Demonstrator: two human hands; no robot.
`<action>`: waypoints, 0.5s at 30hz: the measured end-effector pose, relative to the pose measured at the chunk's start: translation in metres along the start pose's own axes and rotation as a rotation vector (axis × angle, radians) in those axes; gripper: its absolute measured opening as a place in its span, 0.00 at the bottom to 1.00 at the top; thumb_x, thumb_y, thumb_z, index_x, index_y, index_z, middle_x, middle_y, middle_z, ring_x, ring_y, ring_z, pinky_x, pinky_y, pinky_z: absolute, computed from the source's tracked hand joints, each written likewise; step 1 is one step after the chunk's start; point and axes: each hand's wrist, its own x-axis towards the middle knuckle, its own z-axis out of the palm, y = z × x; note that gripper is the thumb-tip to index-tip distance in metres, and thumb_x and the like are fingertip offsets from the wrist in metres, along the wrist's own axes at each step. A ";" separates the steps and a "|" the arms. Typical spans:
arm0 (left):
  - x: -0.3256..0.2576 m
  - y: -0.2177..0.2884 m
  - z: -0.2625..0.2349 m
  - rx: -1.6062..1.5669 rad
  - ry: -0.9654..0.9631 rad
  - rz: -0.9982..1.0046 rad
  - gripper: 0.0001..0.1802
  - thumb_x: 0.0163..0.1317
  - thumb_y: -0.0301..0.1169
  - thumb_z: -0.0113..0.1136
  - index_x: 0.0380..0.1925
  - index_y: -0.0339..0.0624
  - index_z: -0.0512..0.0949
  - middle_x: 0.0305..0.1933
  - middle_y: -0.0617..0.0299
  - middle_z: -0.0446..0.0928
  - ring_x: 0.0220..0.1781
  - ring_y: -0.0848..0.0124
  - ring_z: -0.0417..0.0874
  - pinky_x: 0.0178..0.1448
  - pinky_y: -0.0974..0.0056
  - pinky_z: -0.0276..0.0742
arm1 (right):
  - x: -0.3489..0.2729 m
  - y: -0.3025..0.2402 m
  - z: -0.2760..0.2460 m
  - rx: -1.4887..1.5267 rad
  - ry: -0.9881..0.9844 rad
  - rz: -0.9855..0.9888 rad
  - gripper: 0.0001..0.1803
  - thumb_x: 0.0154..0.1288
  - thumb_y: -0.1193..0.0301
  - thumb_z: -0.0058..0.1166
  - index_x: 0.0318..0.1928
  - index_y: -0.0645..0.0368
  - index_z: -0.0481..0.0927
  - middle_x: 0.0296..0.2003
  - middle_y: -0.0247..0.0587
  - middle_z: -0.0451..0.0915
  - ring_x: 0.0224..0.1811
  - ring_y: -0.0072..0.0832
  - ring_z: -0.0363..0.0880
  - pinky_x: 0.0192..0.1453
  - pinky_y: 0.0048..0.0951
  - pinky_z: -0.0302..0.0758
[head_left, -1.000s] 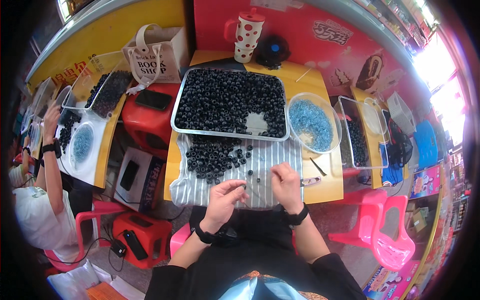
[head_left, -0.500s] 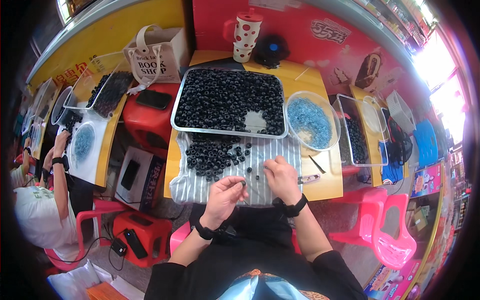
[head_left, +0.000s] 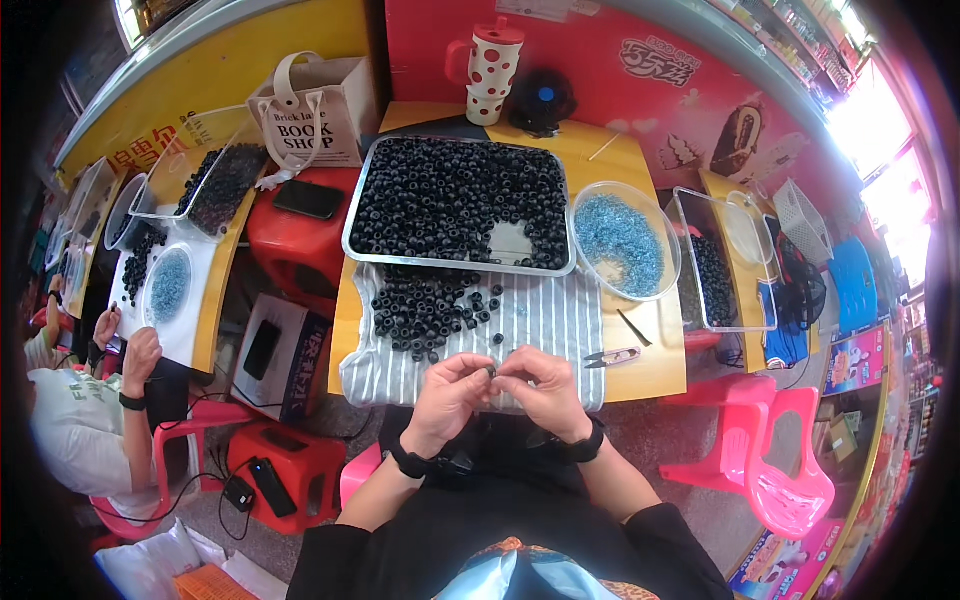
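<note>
Over the striped cloth [head_left: 545, 315], left hand [head_left: 452, 392] and right hand [head_left: 541, 388] pinch one small dark bead [head_left: 490, 371] — seemingly ring-shaped.

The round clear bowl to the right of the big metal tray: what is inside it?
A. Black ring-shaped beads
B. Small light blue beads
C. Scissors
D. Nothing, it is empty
B. The round clear bowl is filled with small light blue beads, while the black beads fill the metal tray and lie on the striped cloth beside it.
</note>
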 end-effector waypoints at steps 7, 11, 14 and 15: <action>-0.003 0.007 -0.006 0.136 -0.097 -0.076 0.09 0.64 0.22 0.59 0.43 0.32 0.78 0.36 0.57 0.81 0.34 0.72 0.83 0.36 0.71 0.80 | -0.002 0.001 -0.004 0.094 -0.096 0.095 0.05 0.54 0.84 0.62 0.28 0.66 0.78 0.26 0.37 0.79 0.29 0.19 0.80 0.31 0.20 0.74; -0.003 0.012 -0.009 0.136 -0.165 -0.135 0.09 0.63 0.22 0.60 0.43 0.30 0.78 0.35 0.57 0.81 0.33 0.72 0.83 0.35 0.73 0.80 | -0.004 -0.002 -0.006 0.008 -0.158 0.158 0.07 0.54 0.82 0.64 0.25 0.64 0.77 0.24 0.34 0.79 0.26 0.17 0.79 0.29 0.19 0.73; -0.003 0.012 -0.010 0.100 -0.199 -0.157 0.09 0.63 0.22 0.60 0.43 0.30 0.78 0.35 0.57 0.81 0.33 0.72 0.83 0.35 0.73 0.80 | -0.003 0.001 -0.008 -0.008 -0.202 0.176 0.08 0.54 0.80 0.65 0.24 0.63 0.77 0.23 0.33 0.78 0.25 0.15 0.78 0.28 0.18 0.71; -0.003 0.012 -0.010 0.089 -0.208 -0.160 0.09 0.63 0.22 0.60 0.43 0.30 0.78 0.35 0.57 0.81 0.33 0.72 0.83 0.35 0.73 0.80 | -0.002 0.000 -0.008 -0.028 -0.216 0.171 0.08 0.55 0.80 0.65 0.25 0.63 0.77 0.23 0.33 0.78 0.25 0.15 0.77 0.28 0.18 0.70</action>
